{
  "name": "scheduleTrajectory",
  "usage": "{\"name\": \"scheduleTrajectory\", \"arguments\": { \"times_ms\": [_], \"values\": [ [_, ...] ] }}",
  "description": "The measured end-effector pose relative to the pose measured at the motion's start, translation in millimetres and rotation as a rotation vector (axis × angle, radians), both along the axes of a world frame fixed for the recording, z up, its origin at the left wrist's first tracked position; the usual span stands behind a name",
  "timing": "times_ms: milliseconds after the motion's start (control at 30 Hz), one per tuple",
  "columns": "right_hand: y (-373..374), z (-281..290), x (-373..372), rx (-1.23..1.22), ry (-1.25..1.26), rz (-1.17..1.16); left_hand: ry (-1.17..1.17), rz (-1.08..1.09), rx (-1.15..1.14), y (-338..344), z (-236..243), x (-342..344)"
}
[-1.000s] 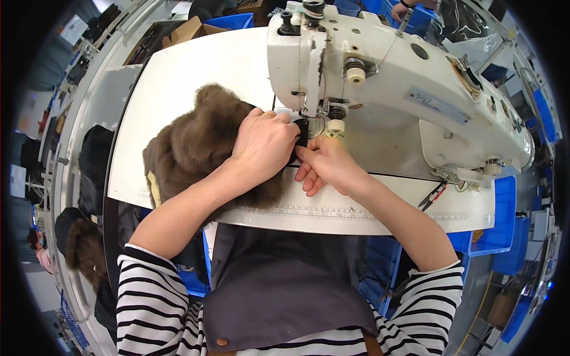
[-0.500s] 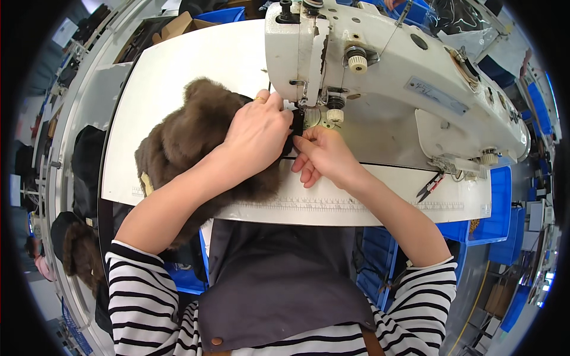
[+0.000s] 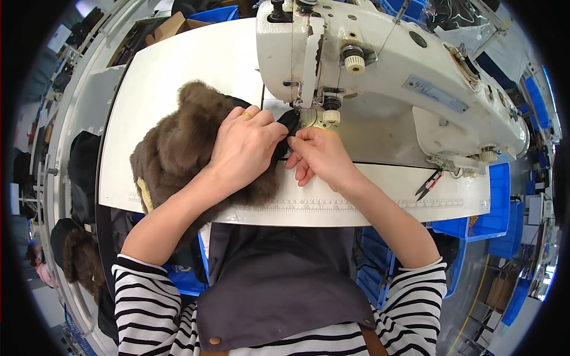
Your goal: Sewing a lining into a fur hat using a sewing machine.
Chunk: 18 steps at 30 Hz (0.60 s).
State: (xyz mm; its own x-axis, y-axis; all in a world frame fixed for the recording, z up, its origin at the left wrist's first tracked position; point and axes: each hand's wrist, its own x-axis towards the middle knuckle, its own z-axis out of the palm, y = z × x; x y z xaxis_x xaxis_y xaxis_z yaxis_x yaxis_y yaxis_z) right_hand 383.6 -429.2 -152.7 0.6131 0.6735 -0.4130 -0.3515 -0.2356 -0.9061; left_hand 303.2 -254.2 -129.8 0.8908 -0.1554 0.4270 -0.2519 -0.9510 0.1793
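A brown furry piece (image 3: 184, 139) with black fabric (image 3: 289, 122) along its edge lies on the white sewing table, left of the needle. My left hand (image 3: 246, 141), with a ring on one finger, is closed on the black fabric just in front of the presser foot. Thumb and forefinger of my right hand (image 3: 320, 153) pinch the same fabric near its edge, the other fingers loosely curled. The fabric's far end reaches the needle area of the white sewing machine (image 3: 380, 65); my fingers partly hide the edge.
Red-handled thread snips (image 3: 428, 185) lie at the table's right front, beside a printed ruler strip (image 3: 368, 204). Blue bins (image 3: 493, 207) stand below on the right. More brown fur and black pieces (image 3: 82, 252) hang at the left. A cardboard box (image 3: 169, 26) sits behind.
My left hand has drawn back toward me from beside the needle, and more black fabric shows between it and the presser foot. My right hand has shifted slightly left, still pinching.
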Motion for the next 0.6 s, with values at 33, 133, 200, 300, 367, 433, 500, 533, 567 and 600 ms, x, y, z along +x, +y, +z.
{"name": "scheduleTrajectory", "arguments": {
  "times_ms": [33, 133, 200, 300, 367, 433, 500, 533, 567, 600],
  "values": [
    [0.0, 0.7, 0.3, -0.004, 0.005, 0.009, -0.012, 0.007, -0.010, -0.8, -0.3, -0.2],
    [0.9, 2.8, 0.6, -0.007, 0.006, 0.019, -0.028, 0.010, -0.031, -1.8, 0.1, -0.5],
    [1.5, 3.1, 1.0, -0.011, 0.009, 0.023, -0.024, 0.005, -0.035, -1.3, -0.3, -0.6],
    [0.9, 0.5, 2.2, 0.004, 0.029, 0.019, -0.025, -0.012, -0.036, 0.8, -2.9, -1.0],
    [0.1, -2.8, 3.1, 0.027, 0.051, 0.015, -0.054, -0.033, -0.045, 2.4, -4.9, -1.2],
    [-1.0, -6.3, 2.5, 0.053, 0.099, -0.003, -0.023, -0.038, -0.009, 3.1, -5.3, -2.1],
    [0.0, -9.5, 3.6, 0.124, 0.120, -0.028, -0.036, -0.050, 0.014, 2.9, -3.9, -0.9],
    [1.1, -10.8, 5.6, 0.093, 0.175, -0.048, -0.049, -0.051, 0.022, 1.8, -2.4, -0.2],
    [2.7, -11.4, 7.4, 0.069, 0.152, -0.037, -0.039, -0.054, 0.042, 1.0, 0.0, 0.7],
    [4.8, -11.6, 7.5, 0.045, 0.143, -0.033, -0.038, -0.057, 0.050, -1.6, 2.9, 0.8]
  ]
}}
